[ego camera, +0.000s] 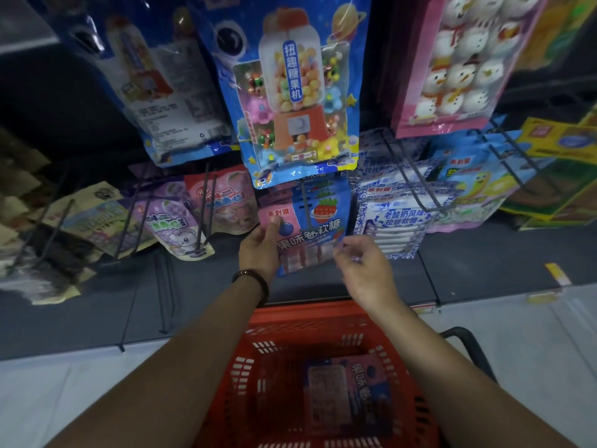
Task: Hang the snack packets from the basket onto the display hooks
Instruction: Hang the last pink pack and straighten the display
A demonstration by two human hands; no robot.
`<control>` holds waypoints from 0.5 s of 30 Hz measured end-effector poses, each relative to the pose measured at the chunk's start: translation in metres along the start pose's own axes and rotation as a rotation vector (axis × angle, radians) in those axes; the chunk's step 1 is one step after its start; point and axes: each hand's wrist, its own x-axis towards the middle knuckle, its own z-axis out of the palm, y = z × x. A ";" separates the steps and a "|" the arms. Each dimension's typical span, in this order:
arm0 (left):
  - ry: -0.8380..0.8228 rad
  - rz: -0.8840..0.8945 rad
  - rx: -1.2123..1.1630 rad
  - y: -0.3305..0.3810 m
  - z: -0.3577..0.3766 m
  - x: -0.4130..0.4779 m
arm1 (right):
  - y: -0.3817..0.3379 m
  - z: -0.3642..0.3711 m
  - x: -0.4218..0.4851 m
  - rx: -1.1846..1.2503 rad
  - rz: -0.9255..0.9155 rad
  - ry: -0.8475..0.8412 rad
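My left hand (258, 250) pinches the glossy pink-and-blue plastic snack packet (310, 234) by its edge. My right hand (365, 266) is half-curled, packet just left of it; contact unclear.

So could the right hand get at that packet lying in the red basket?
Probably yes: the basket stands open-topped just below the right hand, and nothing covers the packet inside.

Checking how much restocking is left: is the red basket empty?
Not empty: the red basket holds at least one blue-and-pink packet, lying flat on its bottom.
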 end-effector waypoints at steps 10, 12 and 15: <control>-0.100 -0.026 0.428 -0.022 -0.028 -0.004 | 0.024 -0.022 -0.014 -0.466 0.178 -0.697; -0.188 -0.044 0.530 -0.040 -0.049 -0.019 | 0.031 -0.030 -0.019 -0.667 0.220 -0.763; -0.476 0.046 0.760 -0.051 -0.082 -0.066 | 0.046 -0.029 -0.039 -0.921 0.281 -0.898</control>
